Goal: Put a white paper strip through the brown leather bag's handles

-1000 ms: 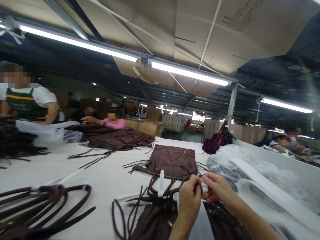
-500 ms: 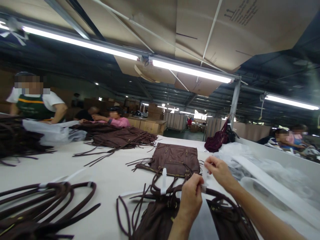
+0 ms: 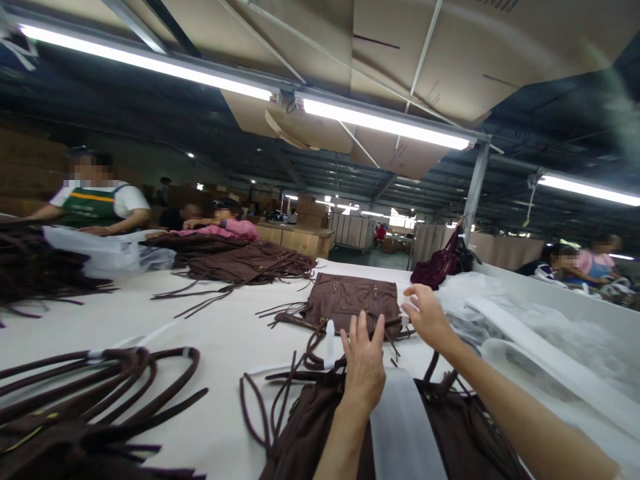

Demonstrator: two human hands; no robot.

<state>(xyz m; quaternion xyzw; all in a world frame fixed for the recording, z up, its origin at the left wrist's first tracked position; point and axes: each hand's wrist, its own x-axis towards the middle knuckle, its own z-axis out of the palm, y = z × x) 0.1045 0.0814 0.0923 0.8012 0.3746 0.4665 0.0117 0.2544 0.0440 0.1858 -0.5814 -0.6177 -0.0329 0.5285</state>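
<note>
My left hand (image 3: 364, 363) is open with its fingers spread, above the dark brown handbag (image 3: 320, 427) in front of me. Its fingertips overlap the bag's raised handle, and I cannot tell whether they touch it. To its right, my right hand (image 3: 431, 319) has its fingers curled at a small white strip (image 3: 405, 320) by the handle. A wide white sheet strip (image 3: 405, 427) lies down the middle of the bag. Another white strip (image 3: 330, 343) stands up from the handle on the left. Just beyond lies a flat brown handbag (image 3: 350, 297) with buckles and fringe.
Brown handles (image 3: 145, 363) of another bag lie at the lower left. More brown bags (image 3: 250, 263) are piled farther back. Crumpled clear plastic (image 3: 530, 333) covers the right side, near a purple bag (image 3: 440, 260). A co-worker in a green apron (image 3: 95, 207) stands at the far left.
My left hand has opened from a closed grip and moved slightly left and up. My right hand has risen, and the handle near it has come up off the bag.
</note>
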